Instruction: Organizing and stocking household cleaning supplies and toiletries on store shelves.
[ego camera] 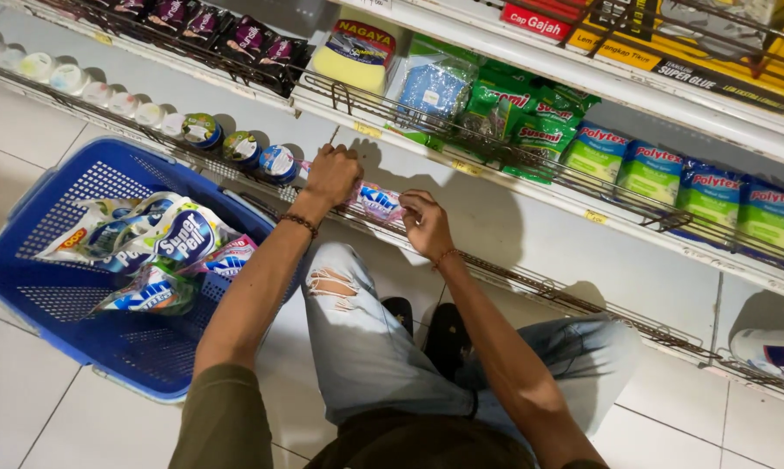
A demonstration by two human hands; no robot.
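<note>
I see my left hand stretched fwd, fist clenched at the wire rail of the lowest white shelf, touching the top edge of a small pink-and-white soap pack. My right hand sits just beside it, fingers pinching the pack's right end. Blue plastic basket w/ white-blue refill pouches is on the floor to the left. Green sponge packs line the shelf above, right.

White bottom shelf carries a pink-and-white packet and small round tins, perhaps fresheners.
</note>
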